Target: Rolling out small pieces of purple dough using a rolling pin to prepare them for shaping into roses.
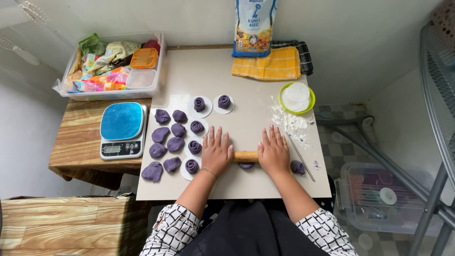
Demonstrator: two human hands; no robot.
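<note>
Rolling pin (245, 156): both ends hidden under the left hand (217, 152) and right hand (274, 152), only the middle shows. Purple dough (246, 165) under it mostly covered, shape unclear. Flour bag (253, 28) cut off by top edge. Scale (122, 131) display too small to read. Bench (246, 182) near edge hidden by the person's lap.

the scene is bright and evenly lit by soft, diffuse daylight, with no harsh glare anywhere. the pale board (246, 80) reflects the light gently, and shadows are faint and short: a thin dark edge sits under the left hand (217, 152) and the right hand (274, 151). the area below the table, near the lap, falls darker. focus is sharp in the centre. the wide lens bends straight lines at the borders, curving the wall edges and the metal frame (438, 109) on the right.
</note>
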